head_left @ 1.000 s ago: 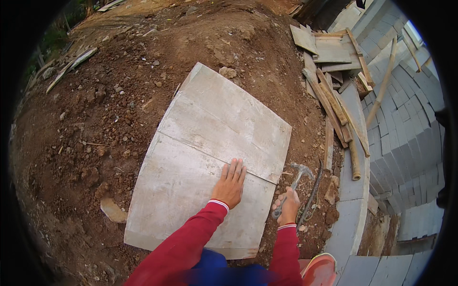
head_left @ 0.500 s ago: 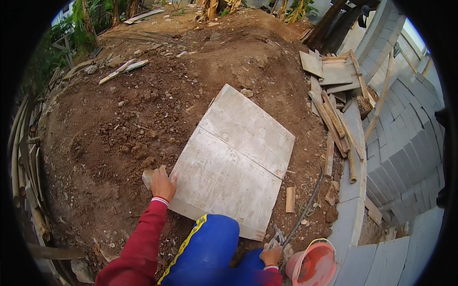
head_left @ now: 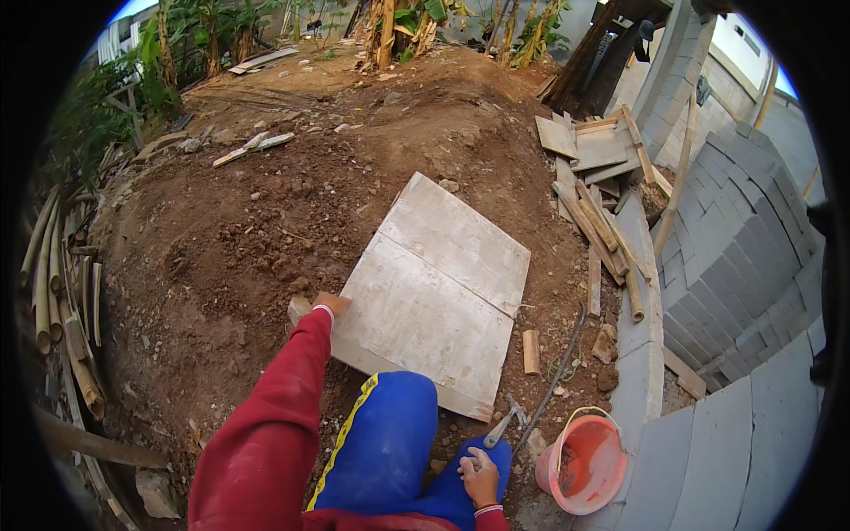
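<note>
1. Red-brown dug earth slopes behind a building site, with grey block walls (head_left: 735, 257) at right and scrap timber (head_left: 598, 190) piled beside them.
2. 2 pale slabs (head_left: 438, 288) lie edge to edge on the soil, their joint running diagonally; they look placed but not yet bedded, by this judgement.
3. Left hand (head_left: 329, 304) rests at the near slab's left corner, fingers hidden, so its grip cannot be told.
4. Right hand (head_left: 481, 476) is closed on a hammer (head_left: 503, 427) handle beside an orange bucket (head_left: 583, 462).
5. Compared with 0.5 s ago, the view sits higher, the left hand stays at that corner, and the hammer is now plainly visible.
</note>
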The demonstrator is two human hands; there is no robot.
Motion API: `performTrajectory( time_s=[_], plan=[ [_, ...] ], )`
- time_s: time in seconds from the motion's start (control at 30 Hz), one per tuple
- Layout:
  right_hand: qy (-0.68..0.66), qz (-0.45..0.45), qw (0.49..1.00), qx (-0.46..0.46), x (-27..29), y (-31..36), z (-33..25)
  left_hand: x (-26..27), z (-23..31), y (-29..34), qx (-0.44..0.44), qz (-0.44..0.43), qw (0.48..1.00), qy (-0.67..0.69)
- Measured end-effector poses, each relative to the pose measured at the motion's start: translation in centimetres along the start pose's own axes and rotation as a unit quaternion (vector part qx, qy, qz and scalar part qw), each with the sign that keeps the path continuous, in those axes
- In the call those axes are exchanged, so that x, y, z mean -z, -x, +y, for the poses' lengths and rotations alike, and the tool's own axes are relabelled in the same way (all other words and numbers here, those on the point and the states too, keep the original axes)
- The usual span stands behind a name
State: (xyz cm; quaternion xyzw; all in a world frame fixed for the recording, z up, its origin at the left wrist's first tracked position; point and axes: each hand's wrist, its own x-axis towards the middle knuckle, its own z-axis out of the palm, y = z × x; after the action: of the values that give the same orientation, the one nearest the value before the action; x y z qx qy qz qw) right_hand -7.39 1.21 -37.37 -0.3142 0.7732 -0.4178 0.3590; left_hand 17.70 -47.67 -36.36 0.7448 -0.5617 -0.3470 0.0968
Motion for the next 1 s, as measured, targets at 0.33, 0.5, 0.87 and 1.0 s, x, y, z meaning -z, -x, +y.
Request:
performTrajectory(
  time_s=[0.33, 0.5, 0.87, 1.0],
  plan=[
    [0.186, 0.07, 0.946, 0.258, -4.8, -3.5, -9.2, 4.2, 3.7, 7.1, -0.074, 0.003, 0.993, 0.096],
    [0.187, 0.161, 0.909, 0.337, -7.9, -6.0, -11.4, 6.2, 7.1, 13.3, -0.18, -0.103, 0.934, 0.292],
    [0.164, 0.357, 0.876, 0.281, -3.4, -7.9, -14.0, 3.2, 18.4, 24.2, -0.419, -0.406, 0.717, 0.382],
    [-0.02, 0.376, 0.899, 0.223, -1.4, -8.2, -12.2, 2.2, 20.9, 24.9, -0.54, -0.348, 0.707, 0.296]
  ],
)
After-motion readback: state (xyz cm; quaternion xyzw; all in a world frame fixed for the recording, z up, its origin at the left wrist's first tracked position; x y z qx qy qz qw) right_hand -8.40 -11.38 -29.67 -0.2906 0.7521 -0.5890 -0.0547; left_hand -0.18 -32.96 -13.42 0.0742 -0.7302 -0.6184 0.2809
